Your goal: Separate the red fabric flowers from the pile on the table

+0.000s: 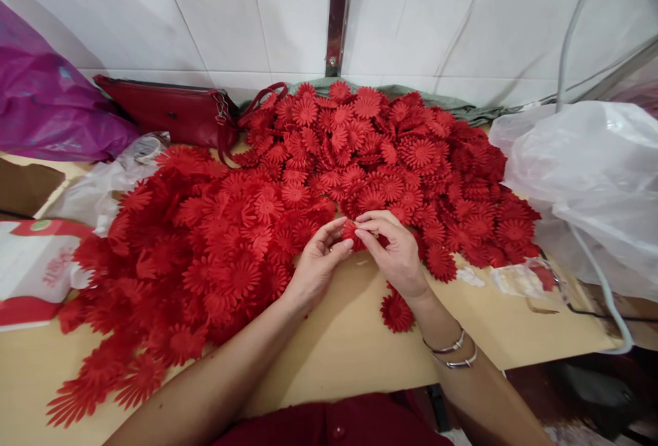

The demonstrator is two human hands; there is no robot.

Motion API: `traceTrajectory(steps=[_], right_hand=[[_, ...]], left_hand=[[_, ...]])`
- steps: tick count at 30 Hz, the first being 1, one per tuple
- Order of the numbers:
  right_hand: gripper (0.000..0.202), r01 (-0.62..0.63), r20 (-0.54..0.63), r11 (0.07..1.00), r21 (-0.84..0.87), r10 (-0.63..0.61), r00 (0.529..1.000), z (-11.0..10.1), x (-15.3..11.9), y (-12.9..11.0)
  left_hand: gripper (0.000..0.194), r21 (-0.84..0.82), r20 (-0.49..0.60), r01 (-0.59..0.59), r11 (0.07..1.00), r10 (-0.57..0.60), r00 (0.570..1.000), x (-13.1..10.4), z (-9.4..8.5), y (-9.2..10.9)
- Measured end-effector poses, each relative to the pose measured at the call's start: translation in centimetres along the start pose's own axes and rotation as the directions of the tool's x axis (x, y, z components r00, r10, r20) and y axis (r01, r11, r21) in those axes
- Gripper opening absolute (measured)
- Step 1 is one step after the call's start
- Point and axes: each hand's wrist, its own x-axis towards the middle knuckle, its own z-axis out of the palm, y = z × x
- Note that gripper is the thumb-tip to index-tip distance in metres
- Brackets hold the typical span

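Between the front and back edges of the tabletop (344, 357), my left hand (319, 254) and right hand (395, 251) together pinch one small red flower (350, 229). Many-petaled heap (367, 148) lies toward the back edge; second heap (205, 247) spreads toward the left edge.

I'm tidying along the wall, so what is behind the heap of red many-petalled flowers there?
Behind the heap of red many-petalled flowers, a crumpled grey-green sheet shows along its far edge, with the white tiled wall beyond. Anything lower is covered.
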Motion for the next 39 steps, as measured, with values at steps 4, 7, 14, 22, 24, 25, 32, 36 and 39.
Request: traceTrajectory(steps=[4,7,14,22,24,25,32,36,39], right_hand=[[0.017,-0.052,-0.042,0.999,0.015,0.053,0.998,-0.2,0.1,-0.2],[0.014,-0.086,-0.146,0.995,0.051,0.093,0.985,-0.3,0.1,0.1],[0.026,-0.228,-0.374,0.947,0.225,0.3,0.878,-0.2,0.2,1.3],[0.04,-0.221,-0.368,0.896,0.385,0.369,0.853,-0.4,0.5,1.7],[0.041,-0.234,-0.354,0.907,0.35,0.36,0.863,-0.5,0.7,1.1],[0.042,-0.238,-0.34,0.915,0.326,0.349,0.873,-0.4,0.9,0.5],[0.035,-0.003,0.249,0.988,0.153,-0.036,0.968,1.8,3.6,-6.8],[0.025,0.106,0.067,0.994,-0.001,-0.105,0.992,1.7,4.7,-6.8],[0.014,0.032,0.046,0.988,-0.153,-0.025,0.999,0.4,4.3,-4.5]], left_hand=[[0.046,0.012,0.011,-0.004,1.0,0.004,1.0,0.1,0.0,-0.1],[0.049,0.036,-0.003,0.012,0.999,-0.012,1.0,0.1,0.0,-0.1],[0.058,0.068,-0.004,-0.003,0.998,0.003,1.0,0.1,0.0,-0.3],[0.058,0.129,0.057,-0.02,0.991,0.013,0.998,0.2,0.0,-0.3],[0.057,0.122,0.056,-0.03,0.992,0.023,0.998,0.3,0.0,-0.3],[0.057,0.117,0.053,-0.034,0.993,0.028,0.998,0.3,0.0,-0.3],[0.047,0.054,0.098,-0.144,0.988,0.138,0.986,0.1,0.0,-0.3],[0.048,0.029,0.04,-0.124,0.992,0.122,0.992,0.2,-0.3,-0.4],[0.047,-0.091,-0.019,-0.07,0.993,0.069,0.997,0.3,-0.3,-0.2]])
